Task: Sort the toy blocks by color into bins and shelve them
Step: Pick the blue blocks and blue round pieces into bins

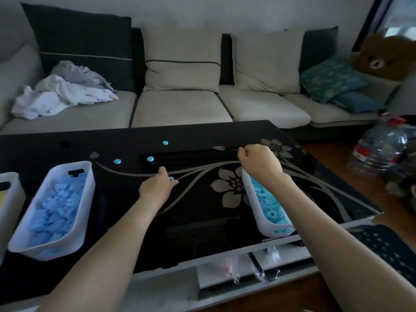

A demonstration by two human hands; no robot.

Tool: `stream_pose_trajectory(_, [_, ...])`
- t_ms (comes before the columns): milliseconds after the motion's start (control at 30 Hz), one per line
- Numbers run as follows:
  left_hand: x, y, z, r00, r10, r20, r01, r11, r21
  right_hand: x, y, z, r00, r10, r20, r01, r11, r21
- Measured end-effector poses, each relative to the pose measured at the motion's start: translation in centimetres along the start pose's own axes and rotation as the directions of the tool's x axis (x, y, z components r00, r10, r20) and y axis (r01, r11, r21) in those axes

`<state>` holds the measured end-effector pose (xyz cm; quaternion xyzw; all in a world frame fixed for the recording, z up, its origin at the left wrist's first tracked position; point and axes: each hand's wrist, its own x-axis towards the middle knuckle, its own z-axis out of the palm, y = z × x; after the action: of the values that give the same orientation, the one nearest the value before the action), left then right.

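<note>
On the black glass table [202, 136] lie three loose turquoise ring blocks [165, 143], [150, 158], [117, 161]. My left hand [157, 186] pinches a fourth turquoise ring [171, 179] at the table surface. My right hand [258, 164] is curled above the far end of a white bin [258, 219] that holds turquoise rings; whether it holds anything is hidden. A second white bin [86, 179] at the left is full of light blue blocks. A third white bin [9, 194] shows at the left edge with something yellow inside.
A sofa [180, 106] with cushions and a heap of white cloth [60, 95] stands behind the table. A large plastic bottle [382, 149] and a brown bear toy [382, 57] are at the right. Below the table's front edge is a shelf [225, 273] with small plastic bags.
</note>
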<state>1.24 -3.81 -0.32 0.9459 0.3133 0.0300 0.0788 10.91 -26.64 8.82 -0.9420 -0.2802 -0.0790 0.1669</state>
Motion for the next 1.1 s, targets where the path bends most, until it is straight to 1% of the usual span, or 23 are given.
stream_pose_trajectory(33, [0.1,-0.1,0.0,0.999,0.032,0.017,-0.033,0.999,0.031,-0.1,1.0,-0.1,0.998,0.057,0.001,-0.057,0.997,0.056])
stream_pose_trajectory(67, [0.1,0.1,-0.1,0.996,0.076,0.037,-0.078,0.995,0.056,-0.2,2.1,-0.1,0.995,0.087,0.040,-0.090,0.991,0.095])
stream_pose_trajectory(133, [0.2,0.5,-0.5,0.988,0.133,0.084,-0.138,0.989,0.057,-0.7,3.3,0.1,0.987,0.070,0.148,-0.090,0.988,0.128])
stream_pose_trajectory(200, [-0.1,2.2,-1.3,0.979,0.171,0.113,-0.173,0.985,0.005,-0.9,4.0,0.3,0.982,0.050,0.183,-0.081,0.982,0.169])
stream_pose_trajectory(267, [-0.6,4.8,-2.3,0.965,0.247,0.084,-0.241,0.968,-0.072,-0.9,4.3,0.2,0.988,0.022,0.155,-0.054,0.978,0.202])
stream_pose_trajectory(333, [-1.3,8.2,-3.3,0.939,0.343,0.002,-0.339,0.930,-0.143,-0.7,4.6,-0.2,0.994,0.012,0.109,-0.036,0.976,0.214])
stream_pose_trajectory(400, [-1.9,12.0,-4.1,0.903,0.426,-0.063,-0.430,0.885,-0.181,-0.5,5.1,-0.8,0.997,-0.008,0.073,-0.004,0.988,0.156])
stream_pose_trajectory(467, [-2.6,15.5,-4.7,0.848,0.523,-0.088,-0.530,0.827,-0.187,-0.4,5.8,-1.0,0.999,-0.033,0.033,0.029,0.994,0.109])
stream_pose_trajectory(533, [-3.3,18.4,-4.9,0.789,0.605,-0.101,-0.613,0.770,-0.176,-0.1,6.9,-1.1,0.997,-0.055,0.060,0.051,0.997,0.064])
stream_pose_trajectory(567, [-3.5,19.5,-4.8,0.761,0.640,-0.107,-0.648,0.745,-0.155,-0.1,7.3,-1.2,0.998,-0.041,0.041,0.039,0.998,0.055])
stream_pose_trajectory(600, [-3.7,20.2,-4.7,0.740,0.663,-0.113,-0.673,0.730,-0.120,-0.1,7.5,-1.2,0.999,-0.036,-0.014,0.037,0.997,0.072])
stream_pose_trajectory(633, [-3.8,20.8,-4.5,0.726,0.677,-0.120,-0.687,0.722,-0.082,-0.1,7.9,-1.3,0.999,0.000,-0.041,0.005,0.994,0.111])
stream_pose_trajectory(667, [-3.8,21.3,-4.2,0.723,0.678,-0.132,-0.688,0.723,-0.058,-0.1,8.2,-1.4,0.998,0.050,-0.027,-0.045,0.986,0.163])
stream_pose_trajectory(700, [-3.8,21.6,-3.8,0.730,0.669,-0.144,-0.680,0.731,-0.052,-0.1,8.2,-1.6,0.995,0.102,-0.012,-0.095,0.963,0.251])
stream_pose_trajectory(767, [-3.8,22.0,-3.0,0.747,0.647,-0.155,-0.661,0.747,-0.071,-0.1,8.1,-1.6,0.990,0.138,0.003,-0.130,0.928,0.349])
stream_pose_trajectory(833, [-3.8,22.1,-2.4,0.757,0.637,-0.146,-0.652,0.753,-0.093,-0.1,7.7,-1.3,0.990,0.141,0.010,-0.135,0.923,0.359])
stream_pose_trajectory(900, [-3.9,21.9,-2.1,0.767,0.631,-0.115,-0.641,0.747,-0.179,0.0,7.5,-1.2,0.992,0.124,-0.001,-0.116,0.932,0.344])
stream_pose_trajectory(967, [-3.6,21.5,-1.8,0.769,0.634,-0.085,-0.624,0.714,-0.317,0.0,6.9,-1.2,0.995,0.084,-0.049,-0.065,0.950,0.306])
stream_pose_trajectory(1033, [-3.3,20.9,-1.5,0.754,0.653,-0.063,-0.610,0.662,-0.436,0.2,6.3,-1.1,0.992,0.072,-0.108,-0.032,0.942,0.333])
stream_pose_trajectory(1100, [-3.5,20.3,-1.3,0.736,0.674,-0.061,-0.615,0.629,-0.475,0.8,6.0,-0.6,0.991,0.034,-0.129,0.008,0.950,0.312])
